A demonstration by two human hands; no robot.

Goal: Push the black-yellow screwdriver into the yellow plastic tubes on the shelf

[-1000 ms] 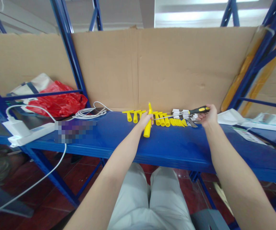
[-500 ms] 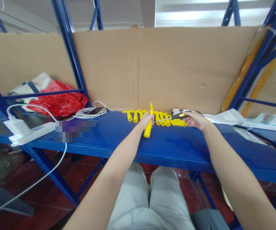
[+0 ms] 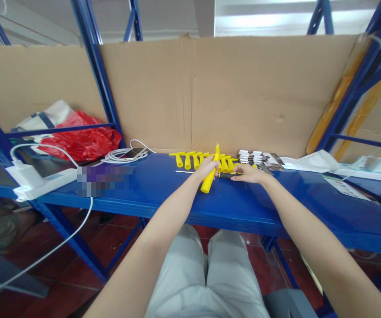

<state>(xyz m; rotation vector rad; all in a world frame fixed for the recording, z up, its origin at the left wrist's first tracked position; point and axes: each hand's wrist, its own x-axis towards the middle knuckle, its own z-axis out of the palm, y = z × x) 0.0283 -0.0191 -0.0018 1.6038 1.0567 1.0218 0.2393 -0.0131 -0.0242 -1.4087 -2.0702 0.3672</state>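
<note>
My left hand (image 3: 209, 168) is closed around a yellow plastic piece with a tubular handle (image 3: 207, 183); its open tube end points toward me and its narrow end points up and away. Low at the blue tabletop, my right hand (image 3: 247, 173) grips the dark handle of a screwdriver (image 3: 229, 175). The shaft passes behind my left hand, and its tip shows to the left, close to the surface. Behind both hands runs a row of similar yellow T-shaped pieces (image 3: 187, 161), partly covered by my hands.
Stacked white-and-brown packets (image 3: 250, 156) lie behind my right hand. A coiled white cable (image 3: 124, 155), red plastic bag (image 3: 84, 137) and power strip (image 3: 49, 184) are at left. White sheeting (image 3: 312, 161) lies at right. Cardboard (image 3: 236, 97) backs the blue shelf (image 3: 164, 190).
My right hand has moved left and down with the screwdriver, uncovering the packets. The screwdriver now lies lower, along the tabletop. My left hand and the yellow piece have shifted slightly right.
</note>
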